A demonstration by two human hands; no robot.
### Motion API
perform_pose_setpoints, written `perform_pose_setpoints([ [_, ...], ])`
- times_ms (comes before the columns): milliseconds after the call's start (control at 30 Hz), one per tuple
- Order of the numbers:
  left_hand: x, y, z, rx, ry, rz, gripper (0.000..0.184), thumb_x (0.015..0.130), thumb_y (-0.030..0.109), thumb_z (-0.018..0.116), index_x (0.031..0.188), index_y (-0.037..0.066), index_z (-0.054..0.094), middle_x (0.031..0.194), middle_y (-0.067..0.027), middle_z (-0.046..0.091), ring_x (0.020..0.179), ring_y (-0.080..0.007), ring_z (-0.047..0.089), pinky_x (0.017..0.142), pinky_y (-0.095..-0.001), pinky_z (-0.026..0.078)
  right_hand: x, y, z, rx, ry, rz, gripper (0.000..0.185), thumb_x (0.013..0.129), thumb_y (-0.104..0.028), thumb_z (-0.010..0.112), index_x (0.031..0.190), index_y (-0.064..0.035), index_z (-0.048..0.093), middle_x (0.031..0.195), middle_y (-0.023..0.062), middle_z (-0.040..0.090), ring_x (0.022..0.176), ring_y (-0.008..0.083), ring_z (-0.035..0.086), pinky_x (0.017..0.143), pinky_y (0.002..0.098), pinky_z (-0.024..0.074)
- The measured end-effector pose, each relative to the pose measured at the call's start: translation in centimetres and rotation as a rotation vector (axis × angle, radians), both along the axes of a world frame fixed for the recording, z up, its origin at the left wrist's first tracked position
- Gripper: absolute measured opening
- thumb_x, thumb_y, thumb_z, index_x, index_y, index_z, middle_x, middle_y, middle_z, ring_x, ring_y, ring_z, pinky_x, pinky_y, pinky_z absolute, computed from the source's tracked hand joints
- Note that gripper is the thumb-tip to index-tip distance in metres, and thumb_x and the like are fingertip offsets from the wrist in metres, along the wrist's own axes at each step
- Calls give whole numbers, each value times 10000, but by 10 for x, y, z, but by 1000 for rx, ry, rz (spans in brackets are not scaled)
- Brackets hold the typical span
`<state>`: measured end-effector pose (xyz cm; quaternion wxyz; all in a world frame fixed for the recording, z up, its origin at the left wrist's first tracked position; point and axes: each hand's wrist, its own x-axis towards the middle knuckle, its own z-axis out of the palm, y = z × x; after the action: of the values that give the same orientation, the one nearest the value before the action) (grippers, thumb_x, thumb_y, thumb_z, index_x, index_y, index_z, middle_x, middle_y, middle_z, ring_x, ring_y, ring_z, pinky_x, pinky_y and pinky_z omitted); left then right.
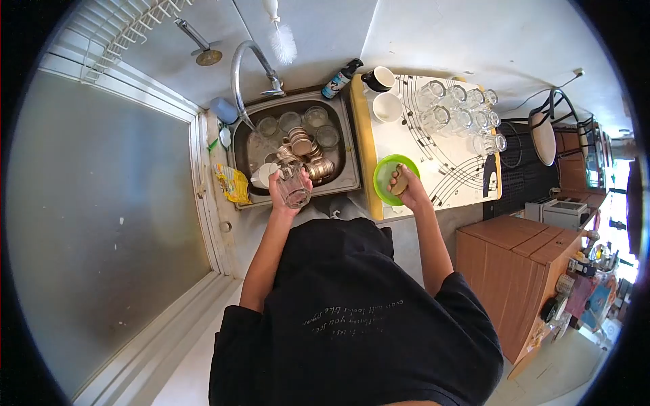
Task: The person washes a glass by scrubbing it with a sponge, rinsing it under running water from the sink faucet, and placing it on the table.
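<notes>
Standing at a stainless-steel sink [353,145], I am gripping a clear glass mug [294,188] in my left hand [278,195], holding it over the basin's near edge, just beside a white cup [261,177]. My right hand [410,189] is clasping a brownish sponge [401,181] over a lime-green bowl [382,189], which is sitting on the near left part of the music-note-patterned surface [423,166]. Clear glass mugs [462,120] are standing at its far right, while brown-toned cups [301,145] are crowding the sink beneath a curved faucet [237,74].
</notes>
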<state>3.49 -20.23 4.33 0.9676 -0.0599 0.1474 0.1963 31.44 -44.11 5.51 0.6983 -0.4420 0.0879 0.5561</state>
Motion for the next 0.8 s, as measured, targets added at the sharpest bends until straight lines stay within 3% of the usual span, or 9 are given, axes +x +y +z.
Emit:
perform_pose_setpoints([
  [67, 0, 5, 0, 14, -12, -11, 669, 825, 483, 629, 1167, -79, 507, 1066, -162, 583, 945, -281, 621, 896, -390, 522, -2, 6, 4, -113, -20, -73, 236, 1037, -369, 442, 1045, -142, 504, 835, 23, 517, 647, 142, 505, 586, 302, 478],
  [100, 0, 7, 0, -4, 0, -25, 652, 815, 491, 624, 1142, -67, 534, 1034, -152, 607, 928, -283, 628, 893, -387, 522, -2, 8, -1, -115, -24, -79, 236, 1037, -369, 442, 1045, -142, 504, 835, 23, 517, 647, 142, 505, 586, 302, 478],
  [267, -2, 14, -3, -13, 31, -55, 637, 809, 496, 618, 1123, -55, 560, 999, -147, 633, 913, -289, 634, 887, -388, 521, -5, 23, -14, -392, -185, -180, 329, 998, -468, 487, 902, -154, 473, 723, 7, 458, 509, 115, 378, 419, 270, 299],
  [400, -4, 19, -9, 44, 38, -74, 644, 819, 498, 619, 1132, -59, 536, 1008, -143, 603, 921, -284, 620, 894, -390, 513, -11, 31, -22, -414, -227, -211, 336, 984, -470, 493, 857, -159, 473, 702, 3, 446, 468, 114, 352, 385, 266, 266],
  [467, -4, 19, -8, 71, 30, -80, 654, 823, 492, 630, 1140, -66, 506, 1026, -139, 567, 939, -278, 605, 901, -387, 507, -16, 38, -25, -676, -339, -306, 335, 979, -450, 487, 809, -162, 459, 673, -5, 426, 434, 104, 315, 367, 262, 243],
  [500, -4, 19, -8, 61, 33, -91, 651, 827, 492, 624, 1140, -66, 505, 1021, -138, 568, 944, -278, 604, 902, -386, 505, -17, 37, -23, -675, -339, -304, 335, 979, -450, 487, 809, -162, 459, 673, -5, 426, 434, 104, 315, 367, 262, 243],
  [700, -3, 19, -6, 149, 64, -135, 652, 840, 501, 597, 1170, -56, 519, 1004, -132, 598, 922, -286, 617, 877, -402, 511, -6, 22, -31, -514, -359, -206, 368, 1001, -459, 458, 794, -155, 456, 653, -11, 401, 444, 104, 326, 367, 251, 247],
  [767, 0, 19, -5, 182, 82, -136, 653, 843, 504, 589, 1182, -51, 525, 1002, -131, 609, 911, -289, 623, 864, -411, 514, -3, 17, -32, -332, -252, -155, 398, 1008, -496, 441, 862, -130, 500, 653, 3, 449, 444, 115, 387, 373, 248, 304],
  [800, 3, 17, 1, 180, 138, -134, 596, 855, 496, 552, 1116, -39, 569, 964, -135, 642, 858, -294, 649, 824, -420, 534, -4, 19, -25, -330, -249, -155, 398, 1008, -496, 441, 862, -130, 500, 653, 3, 449, 444, 115, 387, 373, 248, 304],
])
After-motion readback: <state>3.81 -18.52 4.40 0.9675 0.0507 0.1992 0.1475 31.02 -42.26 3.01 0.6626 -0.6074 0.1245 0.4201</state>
